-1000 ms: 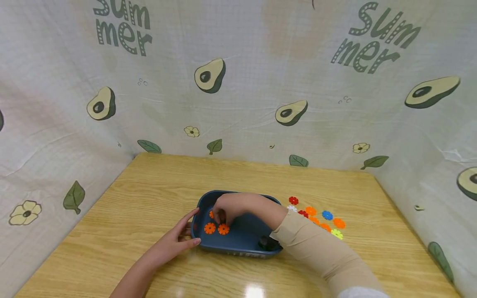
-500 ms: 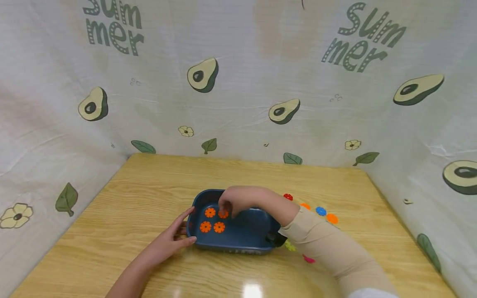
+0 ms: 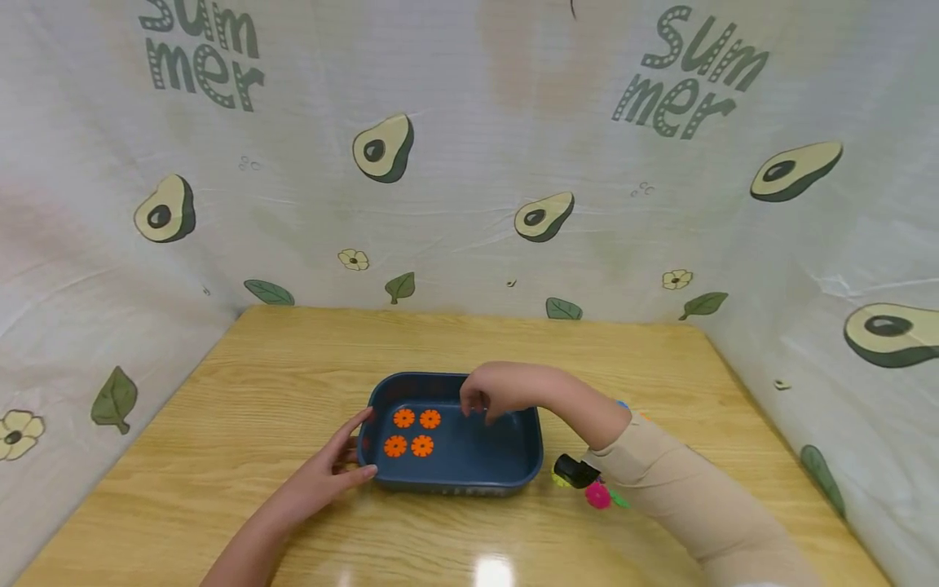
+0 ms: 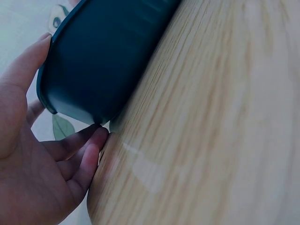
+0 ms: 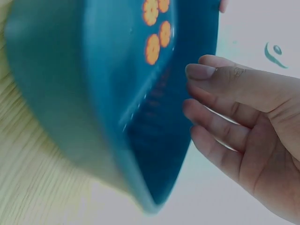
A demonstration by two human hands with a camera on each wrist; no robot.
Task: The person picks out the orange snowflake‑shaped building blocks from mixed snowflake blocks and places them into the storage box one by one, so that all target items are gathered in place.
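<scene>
A dark blue tray (image 3: 477,456) sits mid-table and holds several orange flower discs (image 3: 412,432) in a square at its left end. My left hand (image 3: 363,447) rests against the tray's left end. Its thumb (image 4: 23,70) lies along the rim and its fingers (image 4: 89,154) touch the bottom corner. My right hand (image 3: 480,408) hovers over the tray's middle, fingers loosely curled and holding nothing. In the right wrist view the same empty hand (image 5: 193,91) hangs beside the tray (image 5: 108,117) and discs (image 5: 152,49).
Loose flower discs lie on the wooden table (image 3: 293,367) right of the tray: a pink one (image 3: 597,496), a yellow-green one (image 3: 561,481) and a blue one (image 3: 622,403), partly hidden by my right forearm. Avocado-print cloth walls enclose the table on three sides.
My right hand let go of an orange disc in the tray's left end, then lifted and moved right to the middle. The left hand has stayed on the tray.
</scene>
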